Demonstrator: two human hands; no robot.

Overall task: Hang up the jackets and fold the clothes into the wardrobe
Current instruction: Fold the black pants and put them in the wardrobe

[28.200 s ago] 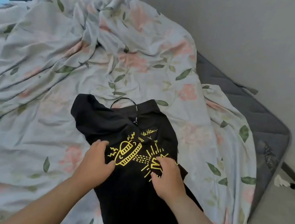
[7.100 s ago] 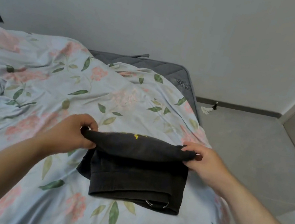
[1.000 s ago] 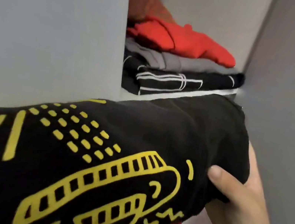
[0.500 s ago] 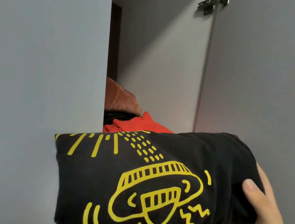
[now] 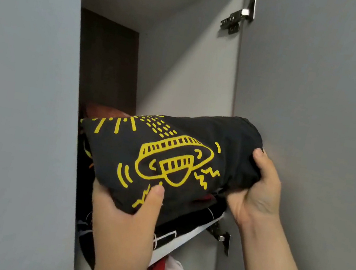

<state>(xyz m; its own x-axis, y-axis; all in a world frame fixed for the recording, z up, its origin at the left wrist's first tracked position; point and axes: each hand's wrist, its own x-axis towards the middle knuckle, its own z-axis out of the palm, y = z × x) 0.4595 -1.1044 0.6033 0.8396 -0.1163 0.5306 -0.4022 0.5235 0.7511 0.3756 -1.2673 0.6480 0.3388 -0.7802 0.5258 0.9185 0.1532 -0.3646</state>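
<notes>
Nearest, the left hand (image 5: 125, 218) grips the near lower edge of the folded black shirt (image 5: 169, 154), thumb pressed on the yellow print. The right hand (image 5: 256, 193) clasps its right end, fingers curled round the bundle. The shirt hangs in the wardrobe opening, just above the stack of folded clothes (image 5: 184, 220) on the shelf (image 5: 191, 230). Whether it touches the stack is unclear. Farther in lies an orange-brown garment (image 5: 108, 111). The gap between the left panel (image 5: 12, 107) and the right door (image 5: 319, 99) is narrow, so a hasty push could snag an edge, loosening the fold or shoving the stack askew.
</notes>
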